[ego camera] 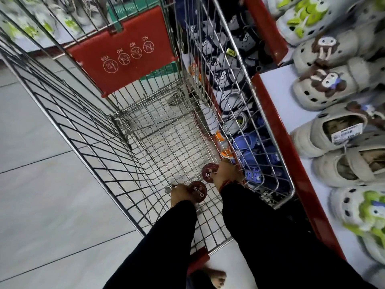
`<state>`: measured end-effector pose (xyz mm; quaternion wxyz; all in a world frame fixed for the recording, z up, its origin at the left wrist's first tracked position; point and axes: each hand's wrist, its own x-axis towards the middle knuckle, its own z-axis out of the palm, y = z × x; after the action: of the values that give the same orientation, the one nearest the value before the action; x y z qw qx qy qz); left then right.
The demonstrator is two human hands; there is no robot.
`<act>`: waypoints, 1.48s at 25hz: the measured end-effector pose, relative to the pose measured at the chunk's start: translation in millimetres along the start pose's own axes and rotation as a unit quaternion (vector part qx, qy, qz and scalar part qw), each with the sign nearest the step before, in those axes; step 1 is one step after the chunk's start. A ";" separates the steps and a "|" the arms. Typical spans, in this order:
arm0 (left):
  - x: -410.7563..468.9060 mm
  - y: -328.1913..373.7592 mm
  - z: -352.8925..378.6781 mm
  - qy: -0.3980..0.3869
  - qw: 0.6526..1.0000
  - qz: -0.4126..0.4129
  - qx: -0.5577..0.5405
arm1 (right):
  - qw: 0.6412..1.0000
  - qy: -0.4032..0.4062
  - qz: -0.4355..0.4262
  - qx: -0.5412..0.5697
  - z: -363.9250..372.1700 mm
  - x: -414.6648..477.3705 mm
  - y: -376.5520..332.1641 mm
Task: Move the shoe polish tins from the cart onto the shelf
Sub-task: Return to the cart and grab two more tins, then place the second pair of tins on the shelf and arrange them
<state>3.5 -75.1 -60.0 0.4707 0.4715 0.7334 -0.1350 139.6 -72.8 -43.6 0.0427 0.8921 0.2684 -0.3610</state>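
Steel wire forms the cart [145, 130], parked along the red-edged shelf [277, 97] of clogs [325, 88]. Near the cart's near right corner, one brown tin [209, 173] is gripped by the right hand [226, 174], and a second tin [198, 191] is pinched in the left hand [180, 195].

I read "Cherry" on the lid of the tin [197, 191] in my left hand [179, 195]. The tin [209, 173] in my right hand [226, 173] shows only "rry". The cart's red seat flap [125, 51] – upside down – has "NO" x3 over crossed-out icons, 4th word unclear. Price tag [346, 133] in a beige clog – print too blurred.
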 end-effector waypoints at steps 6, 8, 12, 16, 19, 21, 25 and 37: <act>-27.5 5.2 -38.2 -0.004 0.978 -0.009 -0.208 | 0.986 0.021 -0.006 0.164 -39.4 -37.1 7.5; -48.1 11.3 -56.7 -0.030 0.959 0.007 -0.280 | 0.968 0.049 0.001 0.245 -60.6 -58.0 7.9; -107.3 32.5 -90.3 -0.005 0.918 0.049 -0.393 | 0.917 0.081 -0.014 0.391 -105.8 -108.9 6.5; -180.5 53.7 -119.3 -0.024 0.887 0.112 -0.447 | 0.856 0.125 -0.043 0.499 -157.9 -167.0 19.9; -225.6 67.0 -130.3 -0.061 0.863 0.183 -0.468 | 0.819 0.166 -0.069 0.545 -198.9 -211.4 40.7; -258.2 77.8 -135.8 -0.078 0.856 0.233 -0.455 | 0.789 0.188 -0.084 0.579 -226.1 -245.9 60.3; -325.9 98.9 -138.9 -0.132 0.828 0.316 -0.444 | 0.742 0.237 -0.120 0.616 -270.9 -309.3 109.8; -524.5 169.4 -77.5 -0.311 0.749 0.476 -0.339 | 0.632 0.408 -0.095 0.652 -344.1 -452.3 298.0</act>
<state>157.5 -233.6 450.9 0.8049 0.5013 0.2243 0.2247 236.0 -436.5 476.2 -0.6982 0.7137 0.0362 -0.0432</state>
